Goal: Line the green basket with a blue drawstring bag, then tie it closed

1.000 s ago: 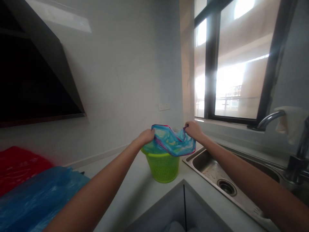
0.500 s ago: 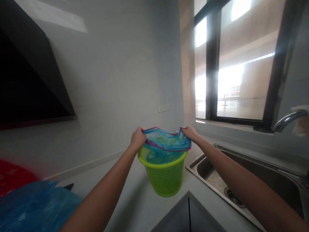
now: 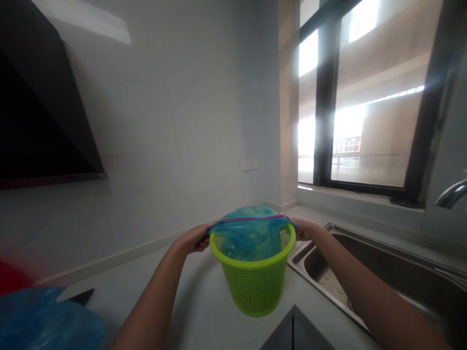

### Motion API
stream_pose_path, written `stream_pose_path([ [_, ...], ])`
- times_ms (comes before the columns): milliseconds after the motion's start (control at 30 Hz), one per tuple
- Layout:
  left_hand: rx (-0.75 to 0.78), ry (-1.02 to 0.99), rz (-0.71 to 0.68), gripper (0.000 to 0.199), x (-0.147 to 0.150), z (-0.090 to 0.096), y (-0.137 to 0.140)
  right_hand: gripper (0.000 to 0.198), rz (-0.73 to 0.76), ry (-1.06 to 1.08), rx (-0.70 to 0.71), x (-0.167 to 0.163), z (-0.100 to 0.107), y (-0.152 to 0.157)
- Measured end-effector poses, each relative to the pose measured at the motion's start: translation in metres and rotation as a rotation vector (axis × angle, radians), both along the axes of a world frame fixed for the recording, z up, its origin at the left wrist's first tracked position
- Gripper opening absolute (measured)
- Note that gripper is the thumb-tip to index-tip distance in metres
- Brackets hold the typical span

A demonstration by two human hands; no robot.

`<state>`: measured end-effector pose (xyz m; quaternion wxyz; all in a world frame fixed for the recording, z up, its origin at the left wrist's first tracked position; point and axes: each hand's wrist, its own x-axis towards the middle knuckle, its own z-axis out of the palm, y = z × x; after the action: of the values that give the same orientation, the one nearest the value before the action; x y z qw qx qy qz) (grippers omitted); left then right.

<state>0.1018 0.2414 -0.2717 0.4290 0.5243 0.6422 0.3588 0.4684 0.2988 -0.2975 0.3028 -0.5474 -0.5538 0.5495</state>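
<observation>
A light green perforated plastic basket (image 3: 255,287) stands upright on the pale counter. Inside it and over its far rim hangs a thin blue trash bag (image 3: 251,240) with a pink drawstring edge stretched from side to side. My left hand (image 3: 195,239) is closed on the bag's edge at the basket's left rim. At the right rim, my right hand (image 3: 303,229) grips the other end of that edge, its fingertips partly hidden. The near part of the green rim is uncovered.
Right of the basket is a steel sink (image 3: 365,253) with a faucet (image 3: 450,194). Another blue plastic bag (image 3: 47,321) lies at the lower left, near a red object (image 3: 12,277). A dark range hood (image 3: 44,107) juts out at upper left. A grey panel (image 3: 295,335) is in front.
Both hands have moved lower and farther apart, from above the basket to its sides. The bag's far edge now goes over the rim and its pink edge is pulled taut.
</observation>
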Motion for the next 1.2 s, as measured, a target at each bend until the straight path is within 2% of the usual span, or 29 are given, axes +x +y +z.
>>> stream_pose_path([
  [67, -0.082, 0.008, -0.115, 0.04, -0.013, -0.006, -0.008, 0.027, 0.019, 0.08, 0.009, 0.008, -0.009, -0.013],
  [167, -0.195, 0.148, -0.308, 0.03, -0.024, -0.009, -0.019, 0.019, 0.028, 0.166, 0.038, 0.014, -0.014, -0.03],
  [267, -0.159, 0.348, -0.407, 0.026, -0.025, 0.003, -0.031, 0.012, 0.036, 0.214, 0.067, 0.014, -0.008, -0.044],
  [333, -0.048, 0.486, -0.355, 0.033, -0.022, 0.017, -0.041, 0.003, 0.039, 0.212, 0.104, 0.013, 0.002, -0.052],
  [400, 0.125, 0.641, -0.19, 0.043, -0.018, 0.033, -0.054, 0.017, -0.03, 0.148, 0.181, 0.013, 0.014, -0.06],
  [467, 0.323, 0.773, -0.012, 0.051, -0.012, 0.047, -0.068, 0.03, -0.214, -0.024, 0.355, 0.014, 0.026, -0.068],
  [500, 0.41, 0.812, 0.031, 0.053, -0.008, 0.052, -0.076, 0.031, -0.322, -0.135, 0.482, 0.014, 0.032, -0.071],
  [567, 0.528, 0.846, 0.023, 0.056, 0.001, 0.057, -0.09, 0.028, -0.452, -0.323, 0.741, 0.014, 0.042, -0.08],
  [633, 0.581, 0.86, -0.037, 0.058, 0.013, 0.057, -0.1, 0.026, -0.391, -0.405, 0.889, 0.011, 0.049, -0.092],
  [733, 0.561, 0.911, -0.087, 0.052, 0.034, 0.05, -0.106, 0.028, -0.173, -0.501, 0.893, -0.001, 0.051, -0.112],
  [800, 0.508, 0.957, -0.069, 0.041, 0.049, 0.044, -0.106, 0.028, -0.147, -0.644, 0.874, -0.012, 0.049, -0.125],
  [933, 0.47, 1.101, 0.088, 0.035, 0.069, 0.036, -0.105, 0.017, -0.262, -0.828, 0.891, -0.032, 0.044, -0.139],
  [1067, 0.592, 1.139, 0.199, 0.044, 0.072, 0.035, -0.106, 0.015, -0.389, -0.841, 0.971, -0.041, 0.04, -0.142],
  [1133, 0.619, 1.117, 0.169, 0.045, 0.07, 0.035, -0.104, 0.017, -0.442, -0.843, 0.991, -0.043, 0.037, -0.143],
  [1200, 0.58, 1.074, 0.072, 0.033, 0.068, 0.036, -0.101, 0.018, -0.465, -0.854, 0.992, -0.045, 0.035, -0.142],
])
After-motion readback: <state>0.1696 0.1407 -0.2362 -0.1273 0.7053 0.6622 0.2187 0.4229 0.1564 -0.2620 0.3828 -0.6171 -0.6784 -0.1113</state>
